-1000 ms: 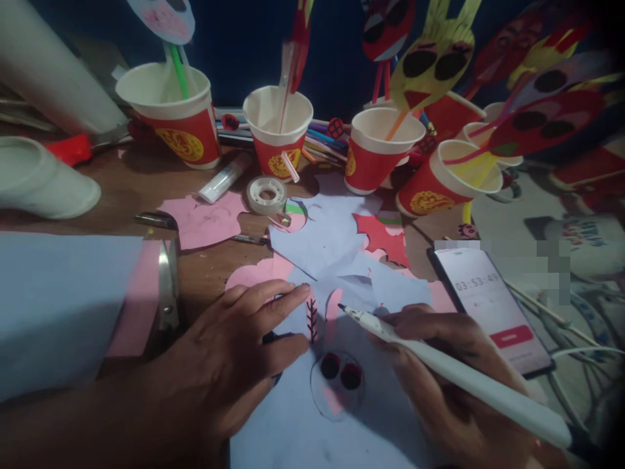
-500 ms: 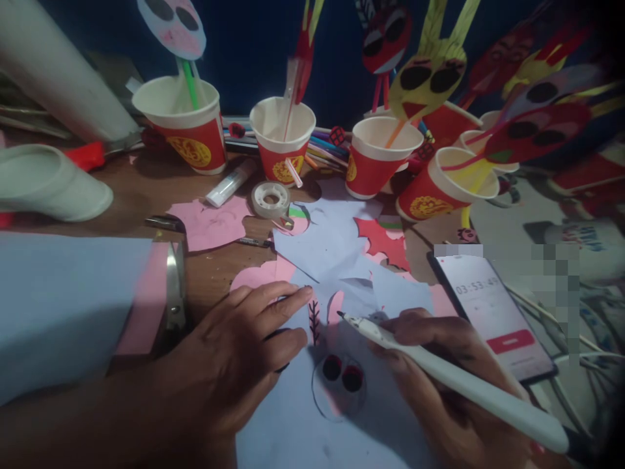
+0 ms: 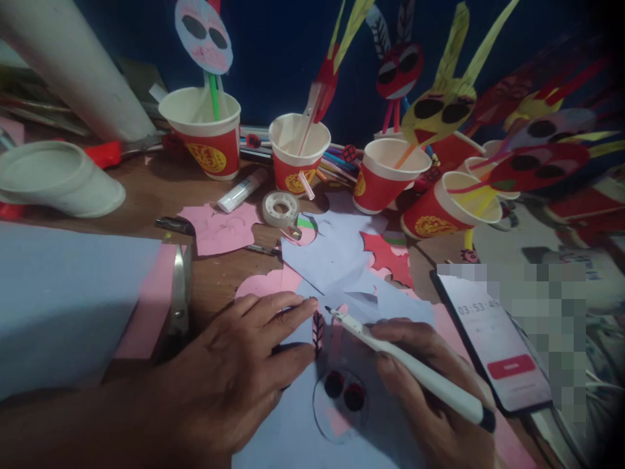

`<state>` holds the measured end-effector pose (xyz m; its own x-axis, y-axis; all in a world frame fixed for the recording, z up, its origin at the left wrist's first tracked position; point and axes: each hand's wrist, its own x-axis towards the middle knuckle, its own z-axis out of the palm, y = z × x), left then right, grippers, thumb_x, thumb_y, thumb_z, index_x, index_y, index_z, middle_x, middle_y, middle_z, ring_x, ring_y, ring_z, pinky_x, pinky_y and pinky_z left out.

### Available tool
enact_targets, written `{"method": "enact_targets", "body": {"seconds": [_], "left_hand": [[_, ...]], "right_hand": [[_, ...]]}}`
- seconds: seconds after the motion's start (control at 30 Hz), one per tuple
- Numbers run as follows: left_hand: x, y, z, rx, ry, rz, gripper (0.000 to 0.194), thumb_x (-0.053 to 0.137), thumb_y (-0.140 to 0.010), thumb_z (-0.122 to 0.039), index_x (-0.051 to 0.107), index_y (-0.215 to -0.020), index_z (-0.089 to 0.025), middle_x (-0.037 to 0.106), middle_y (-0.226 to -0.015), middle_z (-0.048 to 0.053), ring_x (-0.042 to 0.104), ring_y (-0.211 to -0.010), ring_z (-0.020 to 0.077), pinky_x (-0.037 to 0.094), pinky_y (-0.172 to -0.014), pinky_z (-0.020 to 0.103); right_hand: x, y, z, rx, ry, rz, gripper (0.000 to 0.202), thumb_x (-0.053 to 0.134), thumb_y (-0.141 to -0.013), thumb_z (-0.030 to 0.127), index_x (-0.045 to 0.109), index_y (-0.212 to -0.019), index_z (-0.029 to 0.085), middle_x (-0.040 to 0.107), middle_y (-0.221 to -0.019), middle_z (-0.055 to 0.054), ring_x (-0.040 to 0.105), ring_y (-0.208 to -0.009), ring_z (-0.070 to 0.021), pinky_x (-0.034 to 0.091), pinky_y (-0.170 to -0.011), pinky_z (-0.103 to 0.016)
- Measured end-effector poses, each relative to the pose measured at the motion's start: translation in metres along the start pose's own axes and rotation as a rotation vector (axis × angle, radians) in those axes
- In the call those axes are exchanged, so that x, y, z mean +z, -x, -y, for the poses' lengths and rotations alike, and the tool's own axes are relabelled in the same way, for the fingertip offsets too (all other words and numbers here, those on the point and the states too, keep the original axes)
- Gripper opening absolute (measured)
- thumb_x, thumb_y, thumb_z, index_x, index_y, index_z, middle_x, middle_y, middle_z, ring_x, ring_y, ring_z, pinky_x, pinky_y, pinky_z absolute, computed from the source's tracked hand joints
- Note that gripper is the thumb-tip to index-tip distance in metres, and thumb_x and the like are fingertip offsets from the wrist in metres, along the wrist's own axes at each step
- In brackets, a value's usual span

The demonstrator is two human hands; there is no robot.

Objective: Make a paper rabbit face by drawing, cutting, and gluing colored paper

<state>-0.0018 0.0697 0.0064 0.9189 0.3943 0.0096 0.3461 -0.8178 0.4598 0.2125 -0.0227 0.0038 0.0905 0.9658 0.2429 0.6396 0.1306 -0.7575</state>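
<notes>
My right hand (image 3: 430, 384) is closed on a white marker (image 3: 415, 361), its dark tip just above the paper beside a pink strip. My left hand (image 3: 254, 365) lies on the blue paper (image 3: 288, 436), fingers spread, fingertips at a narrow strip (image 3: 318, 332) marked with dark branching lines. Below the strips, a round face cutout (image 3: 340, 407) with two dark eyes lies on the paper.
Red and white cups (image 3: 212, 133) holding paper faces on straws stand along the back. Scissors (image 3: 180, 293) and pink paper lie at left, a tape roll (image 3: 280, 208) and glue stick (image 3: 243, 190) behind, a phone (image 3: 493, 339) at right.
The marker tip has moved slightly left and up, toward the marked strip. The whole view has shifted a little. My left hand keeps its place on the paper.
</notes>
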Motion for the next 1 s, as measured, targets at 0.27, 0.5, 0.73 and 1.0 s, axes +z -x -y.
{"method": "enact_targets", "body": {"seconds": [0.27,0.5,0.73,1.0], "left_hand": [[-0.002,0.002,-0.003,-0.02,0.032,-0.081,0.028,0.048,-0.072,-0.01,0.063,-0.092,-0.023,0.045,-0.135,0.003,0.041,-0.119,0.0263,0.038,-0.096,0.045],[-0.002,0.0,-0.002,-0.004,0.03,-0.196,0.025,0.048,-0.072,-0.009,0.064,-0.09,-0.019,0.05,-0.127,0.009,0.039,-0.121,0.0262,0.036,-0.1,0.043],[-0.001,0.002,-0.003,-0.037,0.037,-0.163,0.027,0.05,-0.072,-0.009,0.064,-0.091,-0.021,0.048,-0.13,0.007,0.039,-0.122,0.0282,0.036,-0.099,0.048],[0.001,0.002,-0.002,-0.028,0.04,-0.143,0.03,0.044,-0.074,-0.009,0.063,-0.093,-0.022,0.048,-0.131,0.008,0.038,-0.123,0.0269,0.037,-0.098,0.05]], "right_hand": [[0.012,0.0,0.007,0.158,-0.082,-0.108,0.012,0.056,-0.078,0.015,0.057,-0.088,0.021,0.063,-0.062,0.001,0.06,-0.047,-0.013,0.044,-0.035,-0.02],[0.013,0.001,0.006,0.153,-0.025,-0.095,0.01,0.057,-0.078,0.016,0.057,-0.087,0.021,0.062,-0.069,0.0,0.059,-0.051,-0.0119,0.046,-0.04,-0.02],[0.016,0.0,0.007,0.129,0.024,-0.11,0.009,0.059,-0.077,0.018,0.061,-0.086,0.021,0.065,-0.073,-0.002,0.062,-0.06,-0.0153,0.051,-0.051,-0.024],[0.016,0.0,0.005,0.126,0.067,-0.102,0.012,0.061,-0.077,0.019,0.06,-0.088,0.021,0.064,-0.074,-0.001,0.061,-0.057,-0.0145,0.052,-0.049,-0.023]]}}
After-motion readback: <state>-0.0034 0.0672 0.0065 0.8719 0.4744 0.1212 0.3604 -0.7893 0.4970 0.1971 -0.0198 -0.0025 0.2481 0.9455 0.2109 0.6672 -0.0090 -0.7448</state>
